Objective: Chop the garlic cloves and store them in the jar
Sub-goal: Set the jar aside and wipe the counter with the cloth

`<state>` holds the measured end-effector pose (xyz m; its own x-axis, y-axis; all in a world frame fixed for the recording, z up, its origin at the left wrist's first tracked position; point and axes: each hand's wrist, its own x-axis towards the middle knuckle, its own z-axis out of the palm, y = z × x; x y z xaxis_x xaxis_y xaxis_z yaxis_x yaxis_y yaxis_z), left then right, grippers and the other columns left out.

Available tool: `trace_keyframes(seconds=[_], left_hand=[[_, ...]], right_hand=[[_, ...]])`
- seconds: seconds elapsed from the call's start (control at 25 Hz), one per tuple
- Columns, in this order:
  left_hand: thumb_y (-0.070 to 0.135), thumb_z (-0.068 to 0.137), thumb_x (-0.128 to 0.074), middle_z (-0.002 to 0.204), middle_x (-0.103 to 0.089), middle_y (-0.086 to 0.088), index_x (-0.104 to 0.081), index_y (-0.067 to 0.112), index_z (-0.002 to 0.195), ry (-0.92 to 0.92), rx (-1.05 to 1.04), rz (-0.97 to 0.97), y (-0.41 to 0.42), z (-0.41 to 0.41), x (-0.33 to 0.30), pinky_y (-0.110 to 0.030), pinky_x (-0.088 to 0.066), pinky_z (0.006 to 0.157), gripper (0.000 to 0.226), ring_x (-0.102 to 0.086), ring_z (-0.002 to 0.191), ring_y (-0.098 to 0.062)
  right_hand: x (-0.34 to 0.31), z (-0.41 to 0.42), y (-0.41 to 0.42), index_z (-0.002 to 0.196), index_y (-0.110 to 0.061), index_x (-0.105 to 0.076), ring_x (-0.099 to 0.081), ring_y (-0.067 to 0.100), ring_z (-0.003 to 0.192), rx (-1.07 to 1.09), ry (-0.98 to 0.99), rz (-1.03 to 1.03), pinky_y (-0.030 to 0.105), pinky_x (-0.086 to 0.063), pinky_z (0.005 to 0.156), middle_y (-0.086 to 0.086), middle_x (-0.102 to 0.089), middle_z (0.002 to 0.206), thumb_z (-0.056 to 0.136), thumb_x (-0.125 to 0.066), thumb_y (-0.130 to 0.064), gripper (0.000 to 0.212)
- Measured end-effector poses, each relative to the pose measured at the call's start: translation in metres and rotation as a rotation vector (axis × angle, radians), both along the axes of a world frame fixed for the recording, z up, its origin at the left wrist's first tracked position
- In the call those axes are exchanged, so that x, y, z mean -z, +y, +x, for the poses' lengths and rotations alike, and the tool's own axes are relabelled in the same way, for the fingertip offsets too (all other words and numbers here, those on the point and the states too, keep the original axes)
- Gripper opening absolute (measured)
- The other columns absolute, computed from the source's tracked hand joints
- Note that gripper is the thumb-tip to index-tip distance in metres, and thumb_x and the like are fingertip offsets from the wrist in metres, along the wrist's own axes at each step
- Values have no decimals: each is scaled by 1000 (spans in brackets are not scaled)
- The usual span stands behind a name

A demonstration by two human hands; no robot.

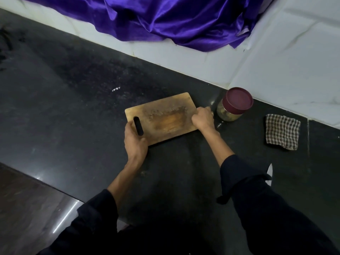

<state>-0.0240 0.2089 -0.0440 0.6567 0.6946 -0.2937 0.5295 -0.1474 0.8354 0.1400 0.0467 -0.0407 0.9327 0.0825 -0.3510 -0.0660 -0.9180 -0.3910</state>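
Observation:
A wooden chopping board [163, 116] lies on the black counter, bare of garlic, with only a pale smear across its middle. My left hand [135, 139] grips the board's near-left end by the handle slot. My right hand [203, 118] grips the board's right edge, fingers curled over it. Just right of the board stands a glass jar [230, 115] with a maroon lid [237, 101] on it and pale chopped bits inside. A knife's blade tip [269, 173] shows on the counter beside my right sleeve; the rest is hidden.
A folded checked cloth [282, 131] lies right of the jar. White tiled wall [287, 57] runs behind the counter, with purple satin fabric [174, 19] draped over it. The counter's front edge [36, 179] runs along the lower left.

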Motion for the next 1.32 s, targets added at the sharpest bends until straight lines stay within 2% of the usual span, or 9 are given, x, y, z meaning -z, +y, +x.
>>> trace_keyframes(seconds=[0.2,0.32,0.4,0.48,0.64,0.8,1.0,1.12,1.32], left_hand=[[-4,85,-51,132,-50,-1,-33,16,143,-49,67,55,-3,-12,-11,-39,-46,99,63,-48,121,-20],[-6,86,-52,120,-48,5,-37,14,140,-60,208,91,-24,-11,-18,-28,-45,86,60,-45,107,-9],[-6,86,-52,113,-46,7,-39,14,140,-54,323,86,-39,-6,-20,-28,-44,81,59,-45,103,-9],[-4,87,-53,116,-49,5,-39,14,139,-32,453,86,-53,1,-19,-28,-45,80,57,-48,106,-12],[0,88,-57,136,-49,-8,-35,12,142,40,638,88,-73,15,-12,-34,-48,91,59,-49,123,-25],[-4,86,-55,147,-40,-10,-28,13,148,89,673,107,-79,19,-6,-43,-42,106,69,-41,133,-28],[-4,86,-55,140,-46,-10,-32,11,145,71,693,119,-82,13,-7,-32,-44,96,64,-47,126,-27],[-5,86,-56,138,-47,-12,-34,8,143,54,703,142,-83,11,-5,-28,-44,90,63,-49,124,-27],[2,84,-61,131,-51,-10,-37,10,140,71,738,194,-83,11,3,-43,-49,96,61,-53,117,-30]], right_hand=[[-10,-52,-39,130,-1,-55,-42,38,131,128,6,135,43,-39,108,19,-38,141,89,-44,-1,42],[-6,-86,-77,128,-3,-57,-43,37,129,290,8,157,42,-40,107,17,-39,140,89,-45,-2,40],[3,-105,-105,119,-3,-61,-48,35,122,399,16,199,43,-44,103,16,-43,135,88,-46,-5,34],[11,-121,-129,99,-2,-60,-52,33,109,497,26,243,40,-48,87,19,-48,129,84,-45,-6,22],[19,-137,-159,84,-7,-51,-50,33,94,601,29,260,35,-35,71,24,-54,122,80,-43,-6,9],[26,-140,-168,86,-7,-54,-48,31,92,613,51,257,35,-34,72,24,-55,122,79,-41,-6,14],[28,-139,-168,89,-6,-52,-48,31,97,590,50,254,35,-34,74,24,-52,124,78,-41,-6,16],[27,-139,-168,103,1,-61,-54,39,110,583,47,240,38,-38,76,21,-51,125,81,-41,-6,30],[26,-140,-169,100,0,-60,-53,42,113,563,38,219,41,-44,84,19,-46,127,82,-42,-4,25]])
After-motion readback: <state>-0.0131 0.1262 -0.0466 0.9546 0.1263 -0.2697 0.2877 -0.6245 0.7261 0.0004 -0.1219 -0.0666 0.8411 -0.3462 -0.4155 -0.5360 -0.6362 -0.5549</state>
